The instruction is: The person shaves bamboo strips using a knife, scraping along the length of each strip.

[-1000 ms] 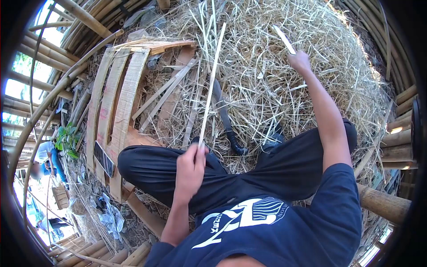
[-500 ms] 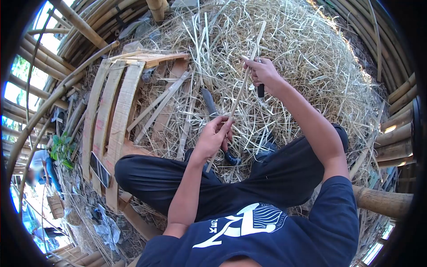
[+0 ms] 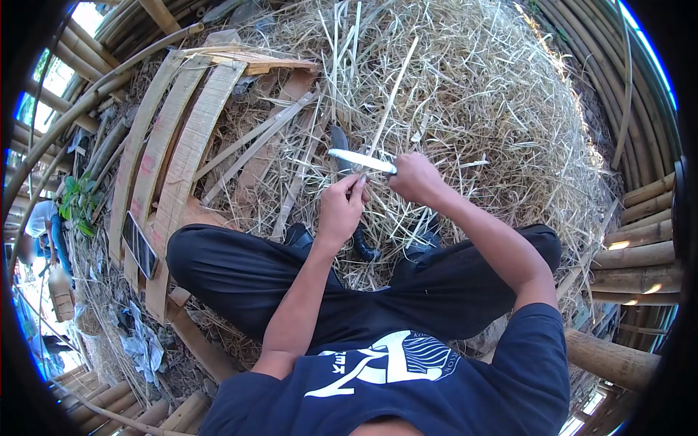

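Though partly behind knife (image 3: 363, 160), machete (image 3: 339, 139) amid shavings (image 3: 472, 109)

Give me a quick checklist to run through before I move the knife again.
1. Knife gripped: ok, the right hand is closed around its handle.
2. Thin strip held: ok, the left hand pinches it near its lower end.
3. Fingers clear of the blade: not ok, the left fingertips look very close to it.
4. Cutting edge facing away from the fingers: cannot tell, too small to see.
5. Larger dark blade out of the way: not ok, it lies right by the hands.
6. Phone clear of the work: ok, it rests on the wooden slats.
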`<state>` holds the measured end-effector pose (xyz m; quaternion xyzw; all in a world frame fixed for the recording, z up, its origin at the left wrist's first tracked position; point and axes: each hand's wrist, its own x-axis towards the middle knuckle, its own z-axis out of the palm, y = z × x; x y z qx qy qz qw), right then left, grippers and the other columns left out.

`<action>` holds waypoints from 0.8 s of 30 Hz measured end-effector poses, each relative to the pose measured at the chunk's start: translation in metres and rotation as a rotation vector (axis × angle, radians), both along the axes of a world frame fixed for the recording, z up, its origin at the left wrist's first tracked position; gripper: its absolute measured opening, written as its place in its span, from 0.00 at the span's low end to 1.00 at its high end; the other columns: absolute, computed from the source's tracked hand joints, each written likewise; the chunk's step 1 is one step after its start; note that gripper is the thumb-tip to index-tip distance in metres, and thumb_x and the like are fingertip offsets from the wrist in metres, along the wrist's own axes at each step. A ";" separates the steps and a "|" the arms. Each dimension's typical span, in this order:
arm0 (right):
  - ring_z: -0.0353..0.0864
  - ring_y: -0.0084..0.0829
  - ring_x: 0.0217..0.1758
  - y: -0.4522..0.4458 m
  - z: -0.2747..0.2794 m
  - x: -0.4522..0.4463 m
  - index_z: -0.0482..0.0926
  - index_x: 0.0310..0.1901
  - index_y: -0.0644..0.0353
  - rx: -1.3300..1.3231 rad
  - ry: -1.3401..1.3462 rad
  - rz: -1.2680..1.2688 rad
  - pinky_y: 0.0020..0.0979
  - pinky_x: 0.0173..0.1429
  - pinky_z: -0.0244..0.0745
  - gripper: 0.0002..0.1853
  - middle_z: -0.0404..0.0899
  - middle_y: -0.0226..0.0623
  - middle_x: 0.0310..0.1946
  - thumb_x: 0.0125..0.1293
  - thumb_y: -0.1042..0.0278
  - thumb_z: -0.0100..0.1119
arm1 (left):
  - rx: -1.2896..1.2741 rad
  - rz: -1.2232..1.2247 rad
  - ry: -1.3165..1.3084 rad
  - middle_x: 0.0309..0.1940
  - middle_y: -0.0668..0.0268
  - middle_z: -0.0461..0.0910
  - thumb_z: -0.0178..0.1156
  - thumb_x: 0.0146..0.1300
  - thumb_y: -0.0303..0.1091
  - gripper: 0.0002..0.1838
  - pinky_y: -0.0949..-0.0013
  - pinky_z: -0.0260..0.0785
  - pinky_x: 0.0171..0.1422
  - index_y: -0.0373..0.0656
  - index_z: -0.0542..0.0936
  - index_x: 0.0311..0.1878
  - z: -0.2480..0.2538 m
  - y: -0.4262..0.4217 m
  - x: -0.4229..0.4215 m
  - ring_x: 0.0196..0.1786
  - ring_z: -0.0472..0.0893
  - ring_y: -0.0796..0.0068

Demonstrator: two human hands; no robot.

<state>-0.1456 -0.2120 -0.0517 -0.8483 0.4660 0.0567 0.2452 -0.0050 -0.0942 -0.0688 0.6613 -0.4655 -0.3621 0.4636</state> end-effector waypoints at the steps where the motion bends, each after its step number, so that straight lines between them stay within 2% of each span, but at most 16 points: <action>1: 0.83 0.52 0.27 0.006 0.000 0.003 0.81 0.23 0.70 -0.010 0.016 0.015 0.45 0.40 0.80 0.12 0.80 0.57 0.22 0.50 0.68 0.54 | -0.012 0.031 -0.041 0.18 0.62 0.79 0.54 0.68 0.29 0.09 0.69 0.68 0.28 0.34 0.81 0.40 0.000 0.000 0.000 0.21 0.79 0.73; 4: 0.83 0.53 0.27 0.010 -0.002 0.007 0.80 0.22 0.70 0.005 -0.002 0.049 0.45 0.39 0.81 0.11 0.79 0.58 0.20 0.48 0.68 0.55 | -0.043 0.018 -0.114 0.18 0.63 0.78 0.55 0.68 0.29 0.09 0.71 0.64 0.27 0.36 0.83 0.41 -0.003 0.001 0.002 0.20 0.75 0.79; 8: 0.83 0.52 0.26 -0.017 -0.022 0.000 0.80 0.21 0.69 -0.017 0.017 0.002 0.45 0.38 0.80 0.11 0.79 0.57 0.20 0.49 0.68 0.55 | -0.034 0.037 -0.103 0.17 0.59 0.76 0.55 0.67 0.28 0.08 0.69 0.64 0.26 0.37 0.83 0.42 -0.004 0.005 -0.008 0.19 0.75 0.75; 9: 0.83 0.51 0.26 -0.023 -0.025 -0.003 0.80 0.21 0.69 -0.051 0.045 -0.021 0.44 0.37 0.80 0.11 0.79 0.56 0.20 0.49 0.68 0.55 | -0.054 0.038 -0.178 0.18 0.55 0.76 0.55 0.66 0.27 0.07 0.66 0.64 0.26 0.35 0.81 0.40 -0.007 0.007 -0.011 0.20 0.77 0.68; 10: 0.84 0.48 0.28 -0.026 -0.028 -0.005 0.81 0.25 0.69 -0.081 0.093 0.029 0.42 0.38 0.81 0.12 0.81 0.55 0.23 0.52 0.68 0.54 | -0.076 0.041 -0.253 0.18 0.51 0.75 0.55 0.65 0.25 0.07 0.62 0.64 0.26 0.33 0.80 0.38 -0.008 0.007 -0.012 0.21 0.80 0.60; 11: 0.84 0.48 0.28 -0.031 -0.030 -0.008 0.81 0.25 0.69 -0.083 0.092 0.031 0.42 0.38 0.81 0.12 0.81 0.55 0.23 0.52 0.68 0.54 | -0.077 0.043 -0.254 0.18 0.51 0.75 0.55 0.65 0.25 0.07 0.62 0.64 0.26 0.33 0.80 0.38 -0.008 0.008 -0.011 0.21 0.80 0.60; 13: 0.85 0.46 0.35 -0.049 -0.026 -0.013 0.83 0.30 0.68 0.076 0.193 -0.186 0.40 0.42 0.80 0.13 0.82 0.56 0.29 0.55 0.67 0.53 | 0.028 0.012 -0.174 0.19 0.49 0.74 0.55 0.65 0.25 0.06 0.60 0.62 0.25 0.33 0.80 0.39 -0.005 0.012 -0.009 0.20 0.78 0.59; 14: 0.85 0.45 0.38 -0.071 -0.041 -0.028 0.83 0.33 0.67 0.038 0.169 -0.298 0.40 0.45 0.80 0.13 0.83 0.56 0.32 0.56 0.66 0.53 | 0.028 0.015 -0.179 0.19 0.49 0.74 0.55 0.65 0.25 0.06 0.60 0.62 0.25 0.33 0.80 0.39 -0.004 0.017 -0.009 0.20 0.78 0.59; 15: 0.85 0.45 0.41 -0.094 -0.058 -0.051 0.83 0.36 0.66 0.006 0.141 -0.410 0.40 0.47 0.80 0.14 0.83 0.55 0.36 0.57 0.65 0.52 | 0.018 0.020 -0.185 0.17 0.53 0.73 0.55 0.66 0.26 0.07 0.65 0.61 0.25 0.34 0.81 0.40 -0.004 0.026 -0.009 0.18 0.73 0.68; 16: 0.85 0.45 0.43 -0.109 -0.048 -0.074 0.83 0.40 0.66 -0.056 0.129 -0.554 0.41 0.50 0.79 0.16 0.83 0.54 0.38 0.58 0.62 0.53 | 0.008 0.026 -0.188 0.15 0.57 0.72 0.56 0.66 0.27 0.08 0.69 0.61 0.24 0.34 0.82 0.41 -0.003 0.032 -0.008 0.17 0.68 0.76; 17: 0.85 0.45 0.45 -0.127 -0.032 -0.098 0.82 0.43 0.66 -0.124 0.116 -0.698 0.42 0.52 0.79 0.18 0.83 0.53 0.41 0.60 0.60 0.53 | 0.007 0.029 -0.192 0.15 0.57 0.72 0.56 0.66 0.27 0.08 0.69 0.61 0.24 0.34 0.82 0.41 0.000 0.033 -0.003 0.17 0.68 0.76; 19: 0.86 0.42 0.40 -0.147 -0.007 -0.123 0.82 0.42 0.69 -0.272 0.163 -0.721 0.41 0.46 0.80 0.20 0.84 0.54 0.36 0.60 0.58 0.56 | 0.041 0.035 -0.143 0.15 0.65 0.72 0.56 0.67 0.27 0.08 0.72 0.60 0.24 0.34 0.82 0.41 0.003 0.040 0.012 0.18 0.68 0.83; 20: 0.86 0.41 0.38 -0.150 -0.003 -0.123 0.82 0.42 0.69 -0.250 0.105 -0.733 0.41 0.44 0.80 0.20 0.84 0.53 0.35 0.61 0.58 0.56 | 0.115 0.015 -0.036 0.17 0.72 0.72 0.55 0.69 0.28 0.10 0.76 0.60 0.24 0.35 0.82 0.47 0.000 0.037 0.014 0.20 0.68 0.87; 21: 0.86 0.40 0.36 -0.155 0.003 -0.123 0.82 0.42 0.69 -0.239 0.047 -0.742 0.41 0.42 0.80 0.20 0.84 0.52 0.34 0.62 0.58 0.56 | 0.118 0.017 -0.023 0.17 0.72 0.72 0.55 0.69 0.28 0.10 0.76 0.60 0.24 0.35 0.82 0.47 -0.006 0.031 0.012 0.20 0.68 0.87; 23: 0.86 0.41 0.34 -0.124 0.022 -0.086 0.82 0.41 0.70 -0.040 -0.103 -0.675 0.41 0.42 0.79 0.19 0.84 0.52 0.32 0.63 0.59 0.55 | 0.126 0.091 0.145 0.18 0.73 0.72 0.54 0.70 0.29 0.13 0.78 0.60 0.26 0.36 0.80 0.53 -0.016 0.021 0.002 0.21 0.68 0.88; 24: 0.85 0.43 0.33 -0.101 0.024 -0.064 0.82 0.41 0.70 0.031 -0.082 -0.593 0.41 0.42 0.80 0.18 0.84 0.51 0.31 0.62 0.60 0.56 | 0.111 0.105 0.189 0.18 0.71 0.73 0.53 0.71 0.31 0.14 0.74 0.63 0.26 0.35 0.78 0.55 -0.014 0.017 -0.002 0.21 0.71 0.85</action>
